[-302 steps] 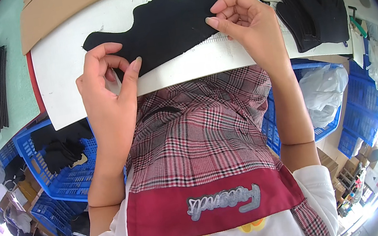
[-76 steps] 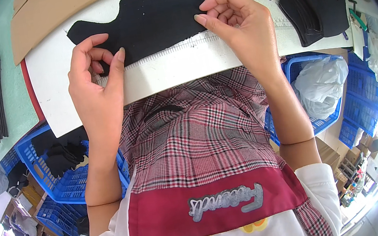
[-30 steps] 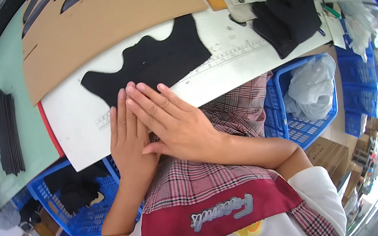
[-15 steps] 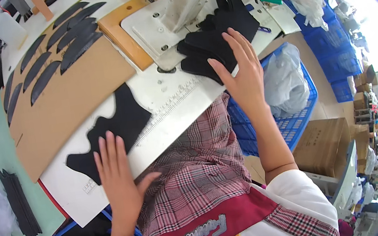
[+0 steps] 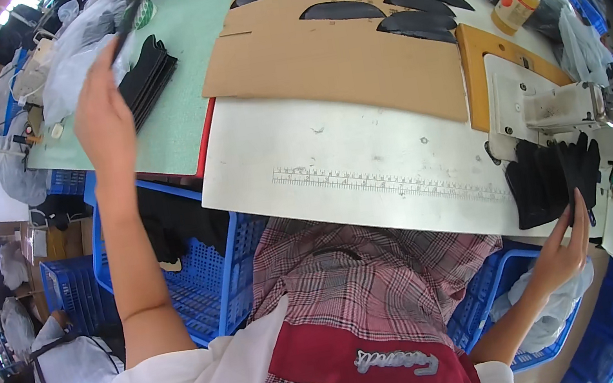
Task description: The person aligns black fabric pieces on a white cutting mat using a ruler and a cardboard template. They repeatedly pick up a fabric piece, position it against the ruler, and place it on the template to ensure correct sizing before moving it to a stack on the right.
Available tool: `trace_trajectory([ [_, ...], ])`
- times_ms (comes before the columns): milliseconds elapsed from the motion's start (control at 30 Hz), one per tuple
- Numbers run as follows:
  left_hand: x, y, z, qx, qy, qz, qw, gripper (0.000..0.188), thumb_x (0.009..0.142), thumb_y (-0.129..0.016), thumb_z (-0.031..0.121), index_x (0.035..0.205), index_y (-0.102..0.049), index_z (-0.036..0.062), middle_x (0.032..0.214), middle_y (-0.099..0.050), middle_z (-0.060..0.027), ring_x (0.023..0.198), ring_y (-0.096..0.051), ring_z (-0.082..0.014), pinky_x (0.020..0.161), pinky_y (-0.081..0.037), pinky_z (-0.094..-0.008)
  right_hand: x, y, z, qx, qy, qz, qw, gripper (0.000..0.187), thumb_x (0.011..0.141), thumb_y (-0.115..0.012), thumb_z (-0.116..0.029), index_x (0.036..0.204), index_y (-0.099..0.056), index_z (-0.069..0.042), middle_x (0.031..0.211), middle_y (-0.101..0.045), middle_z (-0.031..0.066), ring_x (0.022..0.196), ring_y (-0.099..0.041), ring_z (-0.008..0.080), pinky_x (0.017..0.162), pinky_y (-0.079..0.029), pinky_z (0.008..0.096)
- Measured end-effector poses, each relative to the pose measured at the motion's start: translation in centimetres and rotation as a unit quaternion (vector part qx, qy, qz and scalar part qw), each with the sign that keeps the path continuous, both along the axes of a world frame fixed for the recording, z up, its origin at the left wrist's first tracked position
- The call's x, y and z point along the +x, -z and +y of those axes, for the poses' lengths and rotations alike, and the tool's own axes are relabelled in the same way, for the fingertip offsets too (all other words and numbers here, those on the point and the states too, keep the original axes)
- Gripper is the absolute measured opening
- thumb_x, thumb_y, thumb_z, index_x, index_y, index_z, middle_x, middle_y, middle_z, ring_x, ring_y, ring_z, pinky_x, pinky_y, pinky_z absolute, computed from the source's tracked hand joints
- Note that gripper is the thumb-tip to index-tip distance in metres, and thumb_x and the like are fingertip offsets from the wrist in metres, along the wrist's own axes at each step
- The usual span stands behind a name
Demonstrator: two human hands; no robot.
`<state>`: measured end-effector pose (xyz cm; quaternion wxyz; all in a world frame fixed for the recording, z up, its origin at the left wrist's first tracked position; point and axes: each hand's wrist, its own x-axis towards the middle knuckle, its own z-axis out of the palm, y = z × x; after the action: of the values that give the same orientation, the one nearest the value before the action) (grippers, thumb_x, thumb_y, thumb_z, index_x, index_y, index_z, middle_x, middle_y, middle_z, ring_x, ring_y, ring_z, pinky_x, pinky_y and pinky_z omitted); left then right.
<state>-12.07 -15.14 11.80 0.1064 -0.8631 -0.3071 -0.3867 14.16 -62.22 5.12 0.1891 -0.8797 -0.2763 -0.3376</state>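
My left hand (image 5: 105, 114) is raised over the green table, fingers closed on the end of a black fabric piece (image 5: 130, 18), seen nearly edge-on and blurred. Close beside it lies a stack of folded black fabric (image 5: 149, 76). At the right end of the white table, my right hand (image 5: 562, 256) pinches the near edge of a glove-shaped black fabric piece (image 5: 571, 172). More black glove-shaped pieces (image 5: 532, 189) lie under and beside that one, next to the sewing machine (image 5: 560, 110). How many layers my right fingers hold is hidden.
Brown cardboard (image 5: 336, 68) on the white table (image 5: 329, 129) bears several dark curved pieces (image 5: 339, 10). A bottle (image 5: 515, 6) stands behind the machine. Blue baskets flank my lap, one with dark fabric (image 5: 235, 269), one with plastic bags (image 5: 539, 315). Another person (image 5: 73, 377) sits at far left.
The view has swung left. The black piece under my left hand has left the white table, and that hand is now over the green table. My right hand has gone from resting on the pile to pinching its edge.
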Motion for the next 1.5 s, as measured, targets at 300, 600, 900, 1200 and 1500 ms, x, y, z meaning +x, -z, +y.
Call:
trace_trajectory([
  [300,-6.7,10.3,10.8,-0.048,-0.018,0.109,0.993,0.037,0.097,-0.052,0.017,0.132,-0.053,0.0043,0.131,-0.057,-0.0178,0.121,-0.053,-0.036,0.101,-0.042,-0.0419,-11.3,4.7,14.8,-0.073,-0.343,0.104,0.931,0.044,0.07,-0.059,-0.004,0.112,-0.064,0.008,0.117,-0.064,0.0216,0.111,-0.064,0.0327,0.09,-0.054,0.038],
  [600,-0.7,7.7,3.6,-0.085,0.111,0.013,0.99,0.039,0.094,-0.06,0.03,0.12,-0.06,0.0004,0.13,-0.057,-0.0152,0.122,-0.05,-0.0364,0.107,-0.034,-0.0465,-0.6,1.6,20.8,-0.088,-0.261,0.003,0.961,0.027,0.08,-0.066,-0.009,0.102,-0.062,0.006,0.117,-0.063,0.0179,0.107,-0.061,0.0334,0.087,-0.052,0.0409],
  [900,9.8,8.2,-5.0,-0.182,0.283,0.062,0.94,0.027,0.086,-0.067,0.014,0.11,-0.062,0.0005,0.122,-0.059,-0.0162,0.118,-0.052,-0.0389,0.107,-0.036,-0.0492,9.1,3.0,30.4,-0.322,-0.317,-0.089,0.888,0.01,0.069,-0.063,-0.013,0.074,-0.068,-0.006,0.081,-0.066,0.0093,0.083,-0.067,0.0234,0.072,-0.053,0.036],
  [1200,11.6,7.9,-6.5,-0.297,0.314,0.066,0.899,0.021,0.088,-0.063,0.011,0.106,-0.063,-0.0001,0.119,-0.06,-0.016,0.114,-0.054,-0.0355,0.101,-0.04,-0.0453,9.6,4.0,30.7,-0.146,-0.293,-0.017,0.945,0.008,0.071,-0.063,-0.01,0.075,-0.067,-0.004,0.077,-0.066,0.0112,0.081,-0.067,0.0246,0.069,-0.053,0.0386],
  [1500,20.3,8.8,-5.2,-0.675,0.338,-0.045,0.654,0.027,0.097,-0.061,0.021,0.109,-0.063,-0.0032,0.101,-0.068,-0.0108,0.089,-0.065,-0.0154,0.084,-0.051,-0.0292,12.5,2.5,27.6,0.286,-0.279,0.482,0.78,0.02,0.083,-0.074,-0.014,0.093,-0.067,0.001,0.082,-0.067,0.0061,0.071,-0.063,0.0116,0.065,-0.052,0.0255],
])
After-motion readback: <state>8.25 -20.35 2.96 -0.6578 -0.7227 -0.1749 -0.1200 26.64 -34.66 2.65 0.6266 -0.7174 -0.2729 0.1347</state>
